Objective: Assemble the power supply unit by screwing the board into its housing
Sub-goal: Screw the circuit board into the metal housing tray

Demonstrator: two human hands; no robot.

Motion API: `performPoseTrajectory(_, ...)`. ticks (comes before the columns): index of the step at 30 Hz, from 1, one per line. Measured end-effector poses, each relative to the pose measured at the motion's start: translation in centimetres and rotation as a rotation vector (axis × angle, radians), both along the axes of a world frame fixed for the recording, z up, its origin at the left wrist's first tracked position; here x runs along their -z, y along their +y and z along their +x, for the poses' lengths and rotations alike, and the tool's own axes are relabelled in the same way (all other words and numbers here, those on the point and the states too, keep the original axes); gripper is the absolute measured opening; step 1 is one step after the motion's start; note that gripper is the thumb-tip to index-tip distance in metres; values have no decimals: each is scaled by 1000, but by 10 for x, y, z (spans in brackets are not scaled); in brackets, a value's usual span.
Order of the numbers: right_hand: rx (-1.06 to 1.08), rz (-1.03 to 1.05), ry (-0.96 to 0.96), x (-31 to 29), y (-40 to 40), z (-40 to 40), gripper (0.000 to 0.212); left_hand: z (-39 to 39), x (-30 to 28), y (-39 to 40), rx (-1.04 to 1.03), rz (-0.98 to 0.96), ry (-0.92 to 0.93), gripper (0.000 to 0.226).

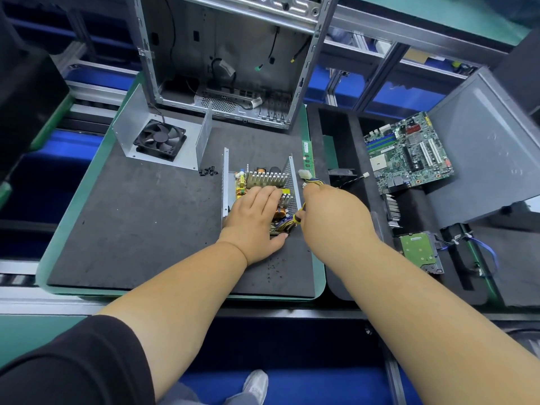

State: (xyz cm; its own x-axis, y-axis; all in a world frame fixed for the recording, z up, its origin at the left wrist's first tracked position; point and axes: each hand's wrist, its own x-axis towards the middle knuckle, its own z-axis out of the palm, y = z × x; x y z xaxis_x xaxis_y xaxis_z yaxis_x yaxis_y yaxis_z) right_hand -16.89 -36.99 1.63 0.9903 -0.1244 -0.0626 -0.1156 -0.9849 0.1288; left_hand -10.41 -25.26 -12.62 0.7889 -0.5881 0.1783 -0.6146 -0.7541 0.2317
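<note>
The power supply board, with silver heatsinks and copper coils, sits inside its open metal housing on the black foam mat. My left hand lies flat over the board's near part, fingers straight and thumb at the housing's front edge. My right hand grips the yellow and black cable bundle that runs out of the housing's right side, with a white connector beyond it. Several black screws lie left of the housing.
The housing cover with a black fan lies at the back left. An open computer case stands behind. On the right tray are a motherboard, a memory stick, a heatsink card and a hard drive.
</note>
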Motion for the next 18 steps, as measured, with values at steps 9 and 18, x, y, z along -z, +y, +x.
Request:
performPoseTrajectory(9,27,31,-19,3,-2,3,15,0,1,0,1,-40,-13,90)
performPoseTrajectory(18,-89,147,-93,16,-2,-31,16,-5,-1,1,-14,-41,-76,83)
